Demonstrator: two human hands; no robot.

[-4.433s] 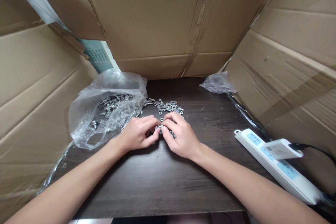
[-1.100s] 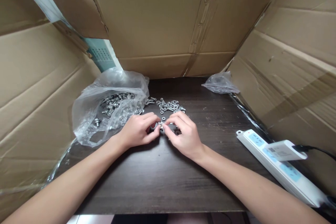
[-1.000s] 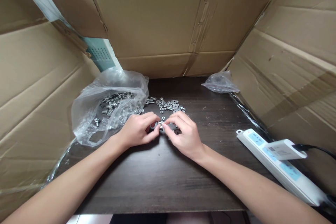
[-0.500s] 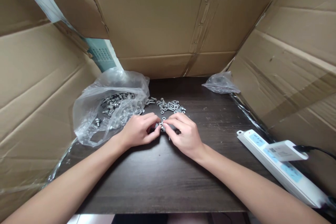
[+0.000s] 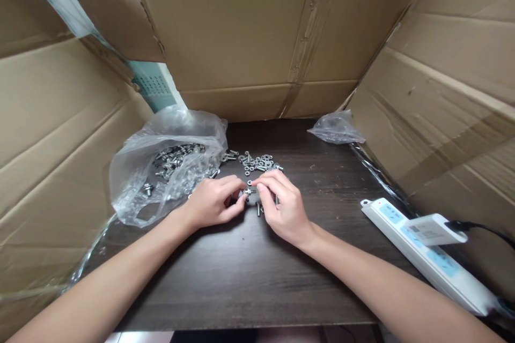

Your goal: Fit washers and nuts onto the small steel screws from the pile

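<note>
Open front tabletop (image 5: 241, 273), bag (image 5: 129, 182) blocking left, power strip (image 5: 432, 260) right, hardware pile (image 5: 259, 162) ahead, near edge unclear

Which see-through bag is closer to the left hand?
The big bag with bolts inside, just beside the left hand. The smaller bag lies farther back, by the right cardboard wall.

single head-worn camera, above near edge of dark table (image 5: 225, 278), facing forward and down; cardboard wall (image 5: 229, 21) beyond.

Bolts (image 5: 177, 161) are held in a bag (image 5: 127, 169) at left; loose hardware (image 5: 260, 168) is scattered to its right. A second bag (image 5: 337, 128) is placed far right, a power strip (image 5: 432, 265) nearer.
</note>
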